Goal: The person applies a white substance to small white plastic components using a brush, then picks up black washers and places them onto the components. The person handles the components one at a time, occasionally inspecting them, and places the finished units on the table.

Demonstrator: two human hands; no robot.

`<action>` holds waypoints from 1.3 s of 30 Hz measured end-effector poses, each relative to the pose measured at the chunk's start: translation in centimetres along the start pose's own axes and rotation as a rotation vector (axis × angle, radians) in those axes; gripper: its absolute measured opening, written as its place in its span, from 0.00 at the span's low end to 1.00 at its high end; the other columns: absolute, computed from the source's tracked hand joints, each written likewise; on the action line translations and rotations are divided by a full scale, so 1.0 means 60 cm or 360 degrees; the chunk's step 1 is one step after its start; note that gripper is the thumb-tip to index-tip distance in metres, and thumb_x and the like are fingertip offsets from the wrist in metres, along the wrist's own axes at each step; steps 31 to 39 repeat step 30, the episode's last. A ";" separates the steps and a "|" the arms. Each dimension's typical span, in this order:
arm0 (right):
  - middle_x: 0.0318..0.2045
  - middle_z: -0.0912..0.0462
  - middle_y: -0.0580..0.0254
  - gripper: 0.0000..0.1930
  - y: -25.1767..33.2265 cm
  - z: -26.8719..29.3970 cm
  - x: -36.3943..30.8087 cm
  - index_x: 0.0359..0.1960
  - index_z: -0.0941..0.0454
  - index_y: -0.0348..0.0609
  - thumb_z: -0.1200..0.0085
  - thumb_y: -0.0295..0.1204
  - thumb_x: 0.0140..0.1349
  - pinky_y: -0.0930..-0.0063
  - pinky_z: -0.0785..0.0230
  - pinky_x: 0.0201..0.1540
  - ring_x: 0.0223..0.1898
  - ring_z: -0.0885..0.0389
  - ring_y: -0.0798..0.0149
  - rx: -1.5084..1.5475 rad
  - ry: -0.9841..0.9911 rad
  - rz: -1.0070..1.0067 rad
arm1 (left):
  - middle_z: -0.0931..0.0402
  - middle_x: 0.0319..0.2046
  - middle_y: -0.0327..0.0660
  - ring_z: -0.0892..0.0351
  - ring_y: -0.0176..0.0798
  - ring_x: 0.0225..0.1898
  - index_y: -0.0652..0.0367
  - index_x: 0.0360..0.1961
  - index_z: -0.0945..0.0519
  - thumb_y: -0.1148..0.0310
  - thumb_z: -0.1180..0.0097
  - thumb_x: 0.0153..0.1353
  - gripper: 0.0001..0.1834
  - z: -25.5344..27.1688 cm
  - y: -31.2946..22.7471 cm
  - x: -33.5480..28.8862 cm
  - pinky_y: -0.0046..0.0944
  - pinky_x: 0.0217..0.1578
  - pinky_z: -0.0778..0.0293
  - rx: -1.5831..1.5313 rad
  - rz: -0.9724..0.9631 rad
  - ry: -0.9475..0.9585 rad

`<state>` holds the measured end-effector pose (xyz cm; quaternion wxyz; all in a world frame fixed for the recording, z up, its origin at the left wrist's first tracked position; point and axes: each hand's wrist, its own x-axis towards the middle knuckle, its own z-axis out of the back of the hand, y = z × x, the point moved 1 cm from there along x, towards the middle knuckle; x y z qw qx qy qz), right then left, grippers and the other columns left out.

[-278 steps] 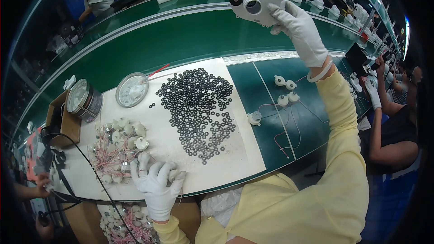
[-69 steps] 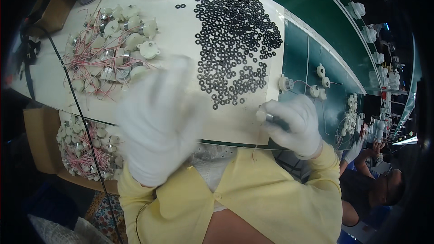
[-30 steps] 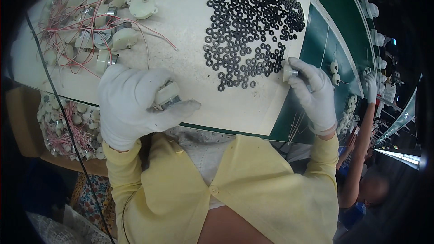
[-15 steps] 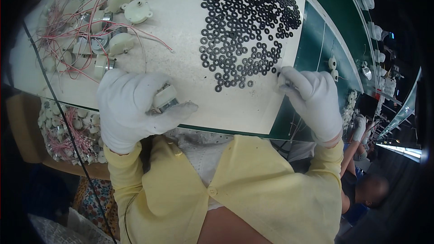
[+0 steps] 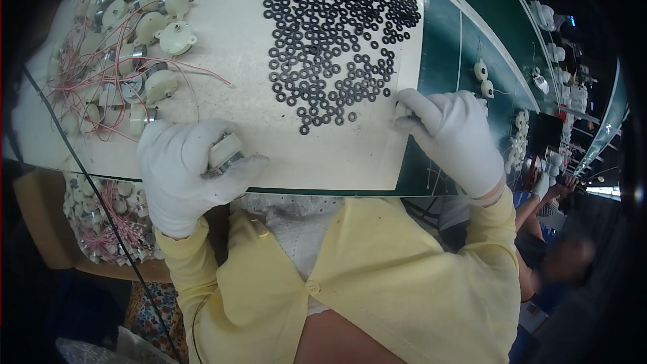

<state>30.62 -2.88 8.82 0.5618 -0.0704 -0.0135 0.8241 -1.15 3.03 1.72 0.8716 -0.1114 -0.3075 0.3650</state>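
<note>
My left hand (image 5: 182, 168), in a white glove, is closed around a small motor (image 5: 226, 152) with a white plastic body and a metal part. The rest of the motor is hidden by the fingers. At the right edge of the white board (image 5: 337, 168), my gloved right hand (image 5: 451, 131) has its fingertips pinched together. What sits between them, if anything, is too small to tell. Just left of these fingertips, many loose black rings (image 5: 330, 34) lie spread over the board.
A heap of white-capped motors (image 5: 128, 61) with red and white wires covers the board's left side. Below it stands a cardboard box (image 5: 40, 212) full of similar parts. A dark cable (image 5: 81, 162) crosses the left. At right, another person's gloved hand (image 5: 541, 185) shows beyond the green bench (image 5: 441, 34).
The board and its parts have shifted left in the picture. Both hands keep their closed grips; the right fingertips remain at the board's right edge, beside the rings.
</note>
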 end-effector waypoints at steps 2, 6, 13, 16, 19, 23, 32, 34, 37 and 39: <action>0.24 0.20 0.66 0.15 0.001 0.000 -0.005 0.46 0.19 0.53 0.36 0.33 0.56 0.64 0.34 0.35 0.26 0.22 0.57 -0.0024 0.0082 -0.0086 | 0.27 0.19 0.34 0.29 0.42 0.19 0.51 0.31 0.22 0.51 0.24 0.40 0.24 -0.001 0.002 -0.002 0.41 0.29 0.38 0.0003 0.0012 0.0008; 0.36 0.13 0.52 0.18 -0.044 -0.017 -0.015 0.54 0.20 0.39 0.39 0.31 0.64 0.75 0.25 0.39 0.34 0.13 0.60 0.1044 0.0187 -0.0281 | 0.27 0.18 0.33 0.29 0.42 0.19 0.51 0.33 0.21 0.50 0.24 0.42 0.24 -0.002 0.002 -0.005 0.41 0.29 0.38 0.0028 -0.0005 -0.0022; 0.40 0.16 0.70 0.19 -0.045 -0.050 -0.060 0.61 0.26 0.35 0.50 0.32 0.74 0.84 0.31 0.44 0.40 0.24 0.79 0.2031 0.0068 -0.0911 | 0.28 0.18 0.32 0.30 0.40 0.19 0.51 0.32 0.21 0.51 0.24 0.40 0.24 -0.001 0.000 -0.004 0.41 0.29 0.38 0.0042 -0.0013 -0.0041; 0.40 0.17 0.68 0.18 -0.039 -0.045 -0.057 0.60 0.25 0.35 0.52 0.33 0.75 0.84 0.31 0.44 0.40 0.24 0.79 0.1877 0.0028 -0.0849 | 0.28 0.18 0.32 0.31 0.40 0.19 0.51 0.31 0.21 0.52 0.24 0.40 0.23 0.001 -0.004 0.001 0.40 0.28 0.39 0.0019 -0.0027 -0.0038; 0.39 0.17 0.67 0.17 -0.038 -0.056 -0.061 0.57 0.24 0.33 0.51 0.33 0.75 0.84 0.31 0.41 0.38 0.24 0.78 0.2008 -0.0020 -0.1049 | 0.28 0.17 0.31 0.31 0.40 0.18 0.51 0.30 0.21 0.52 0.25 0.40 0.22 0.003 -0.005 0.003 0.40 0.27 0.40 0.0018 -0.0048 -0.0035; 0.37 0.17 0.65 0.13 -0.020 -0.060 -0.058 0.51 0.21 0.33 0.50 0.29 0.73 0.84 0.31 0.36 0.32 0.23 0.78 0.1956 0.0080 -0.1293 | 0.29 0.17 0.32 0.32 0.40 0.17 0.50 0.28 0.21 0.52 0.25 0.40 0.21 0.002 -0.005 0.004 0.40 0.27 0.41 -0.0017 0.0023 -0.0027; 0.41 0.14 0.59 0.16 -0.024 -0.064 -0.071 0.55 0.23 0.31 0.44 0.27 0.70 0.83 0.27 0.43 0.39 0.17 0.74 0.2085 -0.0049 -0.1132 | 0.28 0.17 0.31 0.32 0.40 0.17 0.51 0.28 0.21 0.52 0.25 0.41 0.21 0.001 -0.005 0.003 0.40 0.27 0.42 -0.0005 -0.0014 -0.0048; 0.41 0.14 0.59 0.16 -0.024 -0.064 -0.071 0.55 0.23 0.31 0.44 0.27 0.70 0.83 0.27 0.43 0.39 0.17 0.74 0.2085 -0.0049 -0.1132 | 0.28 0.17 0.31 0.32 0.40 0.17 0.51 0.28 0.21 0.52 0.25 0.41 0.21 0.001 -0.005 0.003 0.40 0.27 0.42 -0.0005 -0.0014 -0.0048; 0.41 0.14 0.59 0.16 -0.024 -0.064 -0.071 0.55 0.23 0.31 0.44 0.27 0.70 0.83 0.27 0.43 0.39 0.17 0.74 0.2085 -0.0049 -0.1132 | 0.28 0.17 0.31 0.32 0.40 0.17 0.51 0.28 0.21 0.52 0.25 0.41 0.21 0.001 -0.005 0.003 0.40 0.27 0.42 -0.0005 -0.0014 -0.0048; 0.41 0.14 0.59 0.16 -0.024 -0.064 -0.071 0.55 0.23 0.31 0.44 0.27 0.70 0.83 0.27 0.43 0.39 0.17 0.74 0.2085 -0.0049 -0.1132 | 0.28 0.17 0.31 0.32 0.40 0.17 0.51 0.28 0.21 0.52 0.25 0.41 0.21 0.001 -0.005 0.003 0.40 0.27 0.42 -0.0005 -0.0014 -0.0048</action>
